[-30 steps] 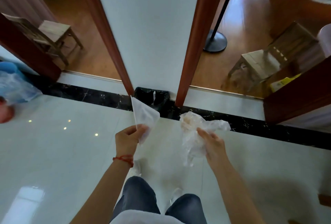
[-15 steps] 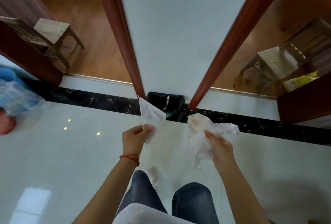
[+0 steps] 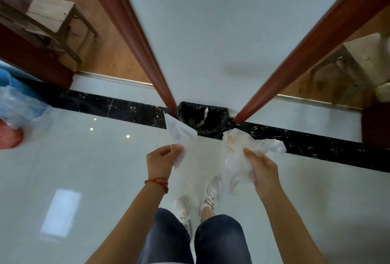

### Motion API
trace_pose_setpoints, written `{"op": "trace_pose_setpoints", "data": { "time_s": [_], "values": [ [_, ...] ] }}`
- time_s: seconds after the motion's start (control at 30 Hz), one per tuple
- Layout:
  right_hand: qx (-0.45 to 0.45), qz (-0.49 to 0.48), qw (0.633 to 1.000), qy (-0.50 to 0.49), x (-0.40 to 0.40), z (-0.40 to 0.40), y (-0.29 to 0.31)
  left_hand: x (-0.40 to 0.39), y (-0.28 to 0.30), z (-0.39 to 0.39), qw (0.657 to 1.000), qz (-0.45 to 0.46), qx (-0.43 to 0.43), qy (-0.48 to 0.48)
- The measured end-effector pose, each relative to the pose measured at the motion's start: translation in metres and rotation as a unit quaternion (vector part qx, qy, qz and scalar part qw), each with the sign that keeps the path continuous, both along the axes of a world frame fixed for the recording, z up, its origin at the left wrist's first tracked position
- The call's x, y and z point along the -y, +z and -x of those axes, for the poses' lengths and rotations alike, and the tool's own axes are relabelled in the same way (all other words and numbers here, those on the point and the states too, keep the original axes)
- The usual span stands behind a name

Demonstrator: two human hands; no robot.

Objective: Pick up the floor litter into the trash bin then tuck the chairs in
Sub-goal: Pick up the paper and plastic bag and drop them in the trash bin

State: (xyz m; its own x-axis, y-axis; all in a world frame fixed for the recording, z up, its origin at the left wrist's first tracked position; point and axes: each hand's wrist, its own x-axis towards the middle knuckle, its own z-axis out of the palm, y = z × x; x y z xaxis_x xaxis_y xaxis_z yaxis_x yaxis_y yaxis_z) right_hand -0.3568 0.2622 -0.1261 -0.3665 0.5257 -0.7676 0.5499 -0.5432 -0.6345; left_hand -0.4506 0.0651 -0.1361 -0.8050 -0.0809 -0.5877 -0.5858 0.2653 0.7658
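Observation:
My left hand (image 3: 161,159) pinches a flat white paper wrapper (image 3: 178,135) that sticks up toward the trash bin. My right hand (image 3: 260,167) grips a crumpled clear plastic bag (image 3: 242,147) with orange stains. The trash bin (image 3: 202,119), lined with a black bag, stands on the floor against the white wall between two door frames, just beyond both hands. Its mouth is open and partly hidden by the wrapper. A small wooden chair (image 3: 50,19) stands in the left doorway, and another wooden chair (image 3: 354,63) in the right doorway.
Red-brown door frames (image 3: 130,38) flank the white wall. A black marble strip (image 3: 109,106) runs along the wall base. A blue and clear plastic bag (image 3: 19,105) and a red object (image 3: 9,137) lie at the far left. My feet (image 3: 197,200) stand on glossy white tiles.
I have stepped closer to the bin, which now looks larger and lies just past my hands. Both hands still hold the same litter, raised slightly toward the bin.

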Motion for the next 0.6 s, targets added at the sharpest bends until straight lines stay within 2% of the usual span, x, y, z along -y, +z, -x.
{"op": "trace_pose_setpoints", "data": {
  "time_s": [0.27, 0.6],
  "values": [
    [0.014, -0.012, 0.999, 0.028, -0.026, 0.056, -0.060, -0.041, -0.062, 0.056, 1.000, 0.016, 0.015, -0.009],
    [0.018, 0.002, 1.000, -0.017, -0.024, 0.076, -0.131, -0.058, -0.155, 0.091, 0.997, 0.010, 0.077, 0.010]
  ]
}}
